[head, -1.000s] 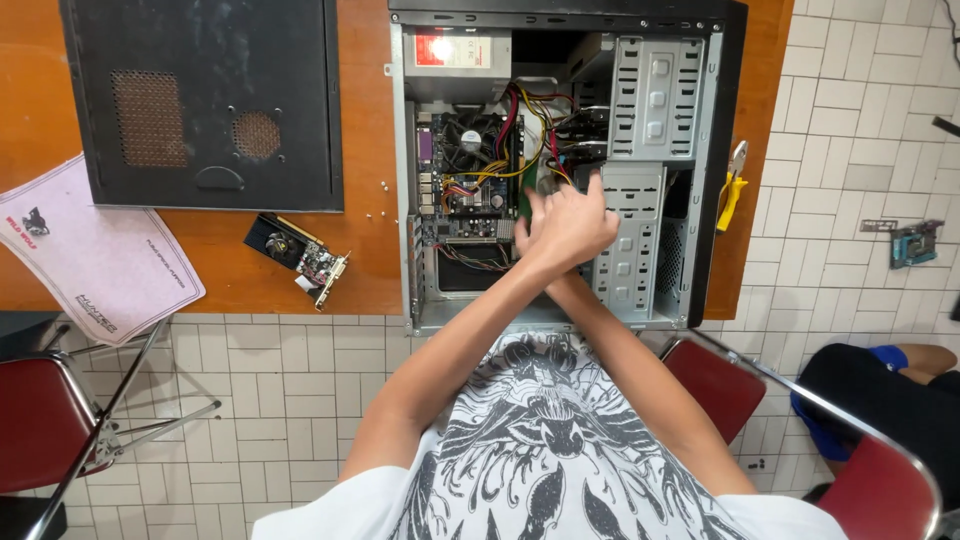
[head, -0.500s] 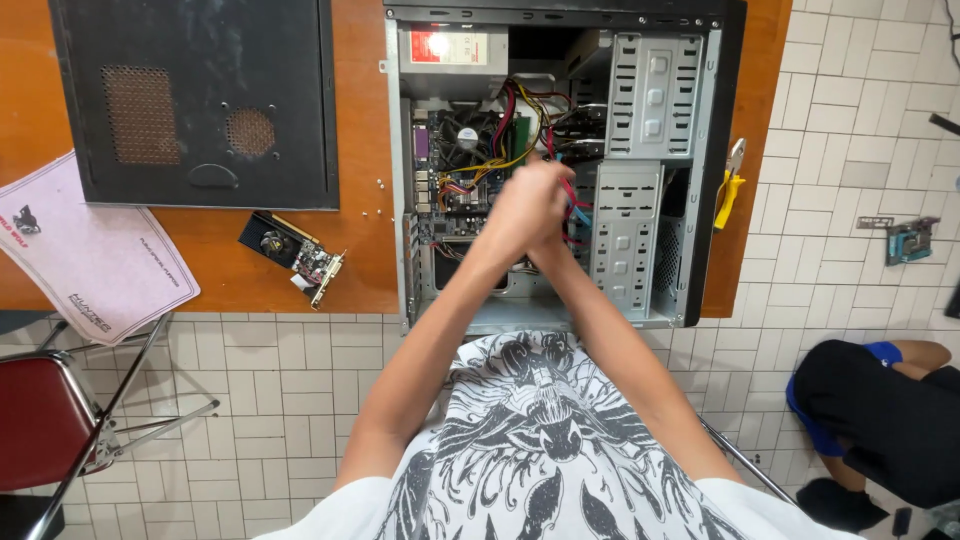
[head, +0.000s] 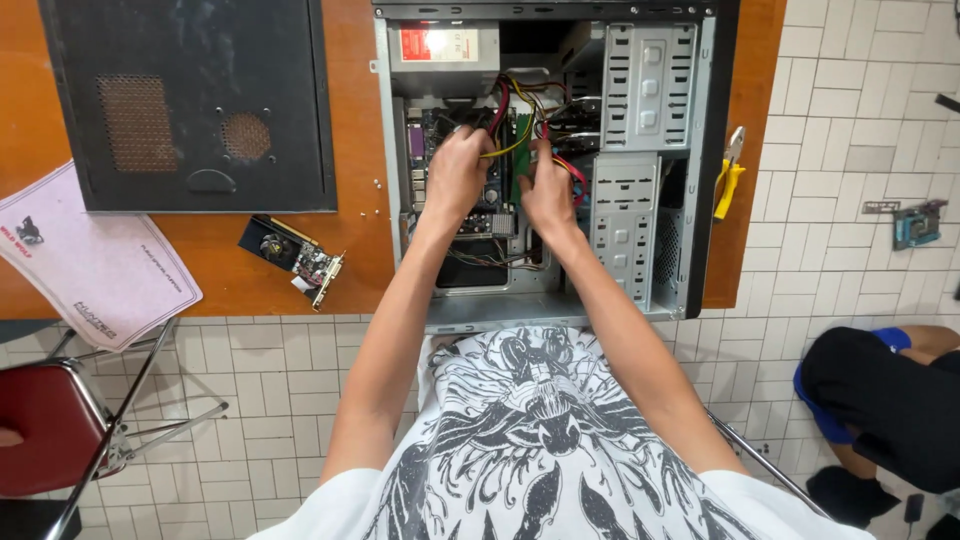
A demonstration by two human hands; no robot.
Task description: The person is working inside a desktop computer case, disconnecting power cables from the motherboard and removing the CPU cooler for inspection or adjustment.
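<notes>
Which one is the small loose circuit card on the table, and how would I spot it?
Start at the big black side panel lying flat on the orange table. Just below its lower right corner lies the expansion card, left of the open computer case: small, dark, with a round fan.

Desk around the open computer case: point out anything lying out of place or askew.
A loose expansion card lies bare and slanted on the orange desk, outside the open case. The pink sheet hangs crooked over the desk's front edge. Yellow-handled pliers sit at the right edge. Both hands are inside among the cables.
</notes>
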